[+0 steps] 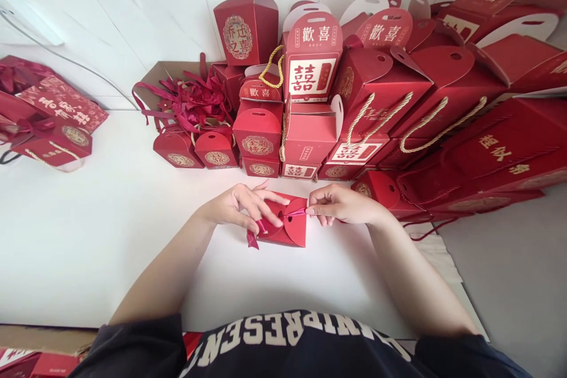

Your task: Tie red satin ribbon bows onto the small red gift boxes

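Left hand point(248, 205) over the red box point(295, 236), right hand point(339, 204) just beside it, pinching the ribbon point(296, 212)

From my end of the head camera, I see the white table point(133, 201) spread out beneath the red box, and a tiled wall point(142, 12) rising well behind it. The stacked boxes point(305, 136) stand in a row just beyond the red box, many with rope handles. To the right of the red box, large red bags point(500, 147) lean together. A dark shirt point(283, 351) with white letters fills my view on the near side of the red box. Beyond the red box and to its left, a carton point(170, 71) holds a heap of loose ribbons point(199, 97).

My left hand reaches in from the left side of the red box, its fingers point(266, 211) spread over the top, with one tip near the middle. The thumb is at the box's left end, against the ribbon; I cannot tell whether it grips.

My right hand sits off the right edge, thumb and forefinger closed on the ribbon. The red box itself lies flat between the two hands, partly under the left fingers. From its middle the ribbon runs to the right fingertips; a loose tail hangs over the near left corner. A small hole point(290, 218) shows in the right flap.
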Motion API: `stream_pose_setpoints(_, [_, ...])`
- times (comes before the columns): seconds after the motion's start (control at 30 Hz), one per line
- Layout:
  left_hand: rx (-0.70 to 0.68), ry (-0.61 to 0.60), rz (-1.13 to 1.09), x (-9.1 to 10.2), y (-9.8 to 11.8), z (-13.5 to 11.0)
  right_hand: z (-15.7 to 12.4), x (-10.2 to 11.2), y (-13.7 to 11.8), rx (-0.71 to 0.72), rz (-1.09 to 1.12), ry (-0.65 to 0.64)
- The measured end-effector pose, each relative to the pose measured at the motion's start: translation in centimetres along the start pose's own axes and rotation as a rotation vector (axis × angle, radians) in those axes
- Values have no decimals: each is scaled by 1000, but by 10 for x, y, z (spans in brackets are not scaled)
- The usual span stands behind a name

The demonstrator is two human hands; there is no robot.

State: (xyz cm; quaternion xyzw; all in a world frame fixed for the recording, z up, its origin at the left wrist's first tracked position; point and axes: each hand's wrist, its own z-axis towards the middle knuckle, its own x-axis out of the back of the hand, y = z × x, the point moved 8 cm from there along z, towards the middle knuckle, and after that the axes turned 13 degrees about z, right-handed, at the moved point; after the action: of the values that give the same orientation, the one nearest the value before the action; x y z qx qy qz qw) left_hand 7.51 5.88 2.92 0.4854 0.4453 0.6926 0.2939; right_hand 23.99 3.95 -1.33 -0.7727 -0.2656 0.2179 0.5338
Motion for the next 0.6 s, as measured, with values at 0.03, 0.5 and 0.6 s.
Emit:
stream_pose_setpoints(0.03, [18, -9, 1, 0, -1, 2, 0, 0, 0, 3, 4, -1])
stream_pose_setpoints(0.5, [235, 217, 171, 6, -28, 16, 0, 6, -8, 78, -44, 15])
stream_pose_setpoints(0.6, [259, 231, 227, 7, -28, 16, -4, 5, -16, 142, -44, -15])
